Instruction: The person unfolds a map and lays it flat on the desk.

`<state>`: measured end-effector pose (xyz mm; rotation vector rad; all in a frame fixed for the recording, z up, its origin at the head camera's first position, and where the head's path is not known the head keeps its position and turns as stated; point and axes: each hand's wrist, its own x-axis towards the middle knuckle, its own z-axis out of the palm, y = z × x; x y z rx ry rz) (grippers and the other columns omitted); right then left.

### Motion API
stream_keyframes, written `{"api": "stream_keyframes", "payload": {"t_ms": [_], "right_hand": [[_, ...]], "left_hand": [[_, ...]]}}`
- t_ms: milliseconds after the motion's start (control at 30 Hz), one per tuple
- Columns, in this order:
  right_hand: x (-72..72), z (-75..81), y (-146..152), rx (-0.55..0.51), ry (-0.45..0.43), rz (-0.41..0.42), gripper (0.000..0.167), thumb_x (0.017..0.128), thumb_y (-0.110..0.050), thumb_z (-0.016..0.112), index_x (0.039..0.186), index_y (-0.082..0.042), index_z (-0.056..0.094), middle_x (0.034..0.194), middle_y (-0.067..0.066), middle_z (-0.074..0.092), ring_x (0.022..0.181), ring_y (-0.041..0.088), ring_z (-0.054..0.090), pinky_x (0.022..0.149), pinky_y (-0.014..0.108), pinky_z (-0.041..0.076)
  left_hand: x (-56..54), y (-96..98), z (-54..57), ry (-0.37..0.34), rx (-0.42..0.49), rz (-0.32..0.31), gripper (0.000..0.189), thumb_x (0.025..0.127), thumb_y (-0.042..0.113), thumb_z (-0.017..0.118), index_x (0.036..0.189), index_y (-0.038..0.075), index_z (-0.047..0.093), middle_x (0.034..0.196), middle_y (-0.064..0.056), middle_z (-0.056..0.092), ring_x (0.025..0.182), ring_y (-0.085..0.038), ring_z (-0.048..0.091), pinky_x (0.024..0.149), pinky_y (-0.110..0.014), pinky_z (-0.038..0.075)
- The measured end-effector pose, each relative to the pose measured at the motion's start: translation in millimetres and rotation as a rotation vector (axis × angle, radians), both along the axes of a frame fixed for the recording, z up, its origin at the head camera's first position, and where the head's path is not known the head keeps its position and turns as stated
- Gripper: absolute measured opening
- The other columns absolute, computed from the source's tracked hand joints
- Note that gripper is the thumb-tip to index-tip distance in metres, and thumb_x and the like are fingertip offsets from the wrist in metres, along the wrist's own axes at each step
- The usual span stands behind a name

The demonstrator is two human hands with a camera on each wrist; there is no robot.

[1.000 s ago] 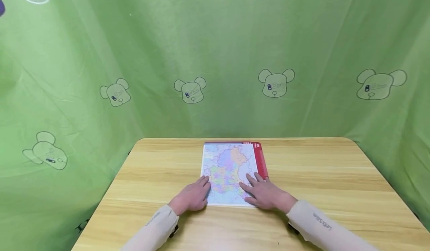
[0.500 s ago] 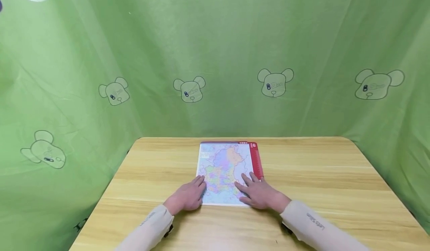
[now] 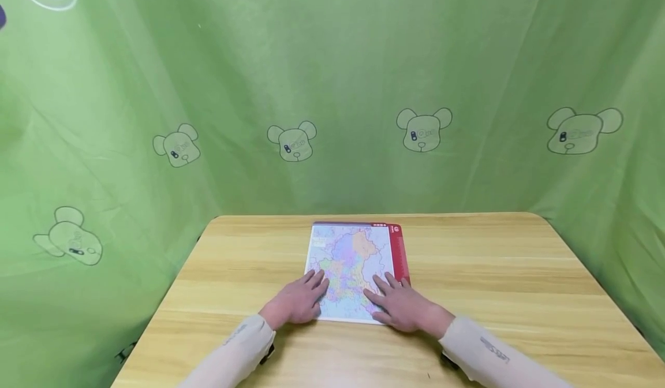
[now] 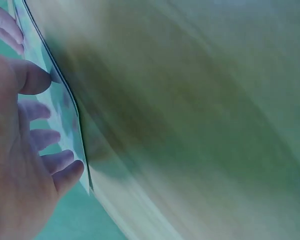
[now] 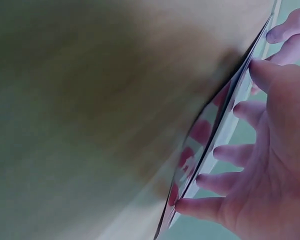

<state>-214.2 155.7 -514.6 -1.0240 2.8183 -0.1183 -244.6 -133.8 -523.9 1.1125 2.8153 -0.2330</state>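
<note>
A coloured map sheet (image 3: 347, 252) lies on the wooden table, with a red strip (image 3: 398, 253) down its right side. My left hand (image 3: 297, 302) rests on the near left part of the map, fingers straight and pointing away. On the near right part rests my right hand (image 3: 405, 307), its fingers spread over the map and the red strip. In the left wrist view the left thumb and fingers lie over the map's edge (image 4: 79, 130). Below the white map edge in the right wrist view, a red-and-white patterned layer (image 5: 200, 132) shows, with the right fingertips along the edge.
The light wooden table (image 3: 493, 261) reaches out on both sides of the map. A green cloth curtain (image 3: 343, 76) printed with bear heads hangs behind and beside it. Pale sleeves (image 3: 493, 350) cover both forearms.
My left fingers have slid a little further right onto the map. My right hand stays spread on the right side, slightly nearer the front. The head view has shifted a little.
</note>
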Motion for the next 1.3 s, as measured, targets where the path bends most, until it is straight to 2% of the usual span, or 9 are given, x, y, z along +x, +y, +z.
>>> {"api": "stream_keyframes", "payload": {"t_ms": [100,400,700,967,1200,1300], "right_hand": [[-0.7,-1.0,4.7,0.004,0.0,0.008,0.056,0.097,-0.047,0.044,0.145,-0.018,0.042,0.15,0.021,0.029,0.134,0.047,0.025,0.099,0.068,0.029],[-8.5,0.0,19.2,0.016,-0.001,0.001,0.053,0.098,-0.044,0.044,0.144,-0.02,0.042,0.15,0.017,0.03,0.135,0.047,0.022,0.102,0.067,0.025],[-15.9,-7.6,28.1,0.037,0.099,0.03,0.047,0.099,-0.038,0.042,0.143,-0.02,0.045,0.148,0.017,0.036,0.131,0.049,0.03,0.102,0.063,0.029],[-19.8,1.8,30.4,0.073,0.122,0.038,0.044,0.099,-0.025,0.045,0.142,-0.017,0.045,0.144,0.021,0.039,0.13,0.05,0.031,0.1,0.063,0.031],[-25.5,1.9,33.4,0.065,0.114,0.029,0.043,0.098,-0.02,0.045,0.142,-0.017,0.046,0.145,0.021,0.038,0.131,0.05,0.028,0.101,0.064,0.03],[-26.6,-0.2,33.0,0.053,0.114,0.025,0.044,0.098,-0.019,0.046,0.141,-0.017,0.047,0.145,0.022,0.038,0.131,0.05,0.029,0.101,0.063,0.03]], "left_hand": [[1.6,2.3,-1.7,-0.012,-0.011,-0.001,0.059,0.095,0.032,0.034,0.148,0.007,0.03,0.153,-0.015,0.023,0.14,-0.032,0.021,0.113,-0.037,0.022],[12.0,8.9,2.6,-0.008,-0.034,-0.013,0.059,0.097,0.036,0.032,0.148,0.006,0.03,0.154,-0.013,0.023,0.14,-0.03,0.02,0.114,-0.036,0.019],[18.8,14.2,1.4,-0.014,-0.034,-0.023,0.062,0.098,0.043,0.033,0.148,0.007,0.03,0.154,-0.012,0.024,0.14,-0.03,0.022,0.113,-0.035,0.02],[27.3,23.3,6.4,0.026,-0.069,-0.063,0.066,0.098,0.049,0.033,0.147,0.007,0.032,0.153,-0.011,0.027,0.139,-0.029,0.026,0.112,-0.034,0.023],[33.3,26.8,7.2,0.067,-0.079,-0.088,0.067,0.097,0.053,0.034,0.147,0.008,0.034,0.151,-0.01,0.03,0.137,-0.028,0.029,0.111,-0.034,0.027],[32.2,26.7,7.8,0.064,-0.071,-0.089,0.067,0.097,0.053,0.034,0.146,0.008,0.035,0.151,-0.01,0.031,0.137,-0.028,0.03,0.111,-0.035,0.027]]}}
